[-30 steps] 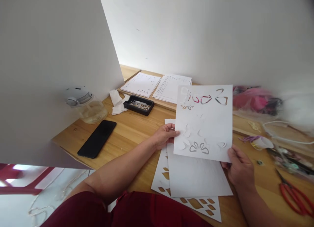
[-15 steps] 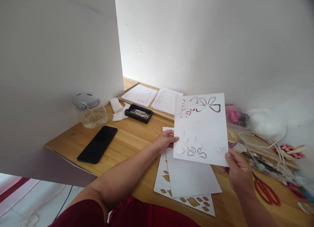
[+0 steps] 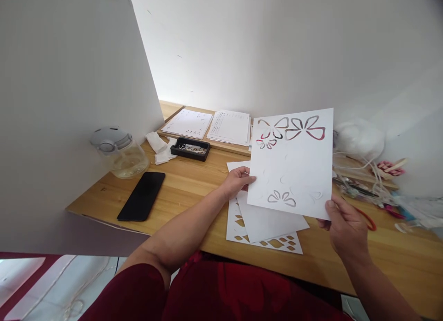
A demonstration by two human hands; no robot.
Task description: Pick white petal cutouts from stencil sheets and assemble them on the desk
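A white sheet (image 3: 294,166) with flower shapes cut through it is held upright above the desk. My left hand (image 3: 238,181) pinches its left edge between thumb and fingers. At the lower right corner my right hand (image 3: 346,224) grips it, thumb in front. Red and dark colours show through the cut petals at the top. Below lies a plain white sheet (image 3: 273,221), partly covered by the held one. Under that is another white sheet (image 3: 231,228) with leaf and diamond cut-outs, the wood showing through them.
A black phone (image 3: 141,196) lies left, near a clear jug (image 3: 126,159) with a grey lid. Behind are a black tray (image 3: 190,150) of small bits, crumpled tissues (image 3: 159,148) and paper stacks (image 3: 188,122). Red-handled scissors (image 3: 367,219) and white cords (image 3: 372,173) lie right, partly hidden.
The cut-out sheet has been raised a little and turned more squarely to view, both hands still on it. My view has shifted, so the desk items appear higher.
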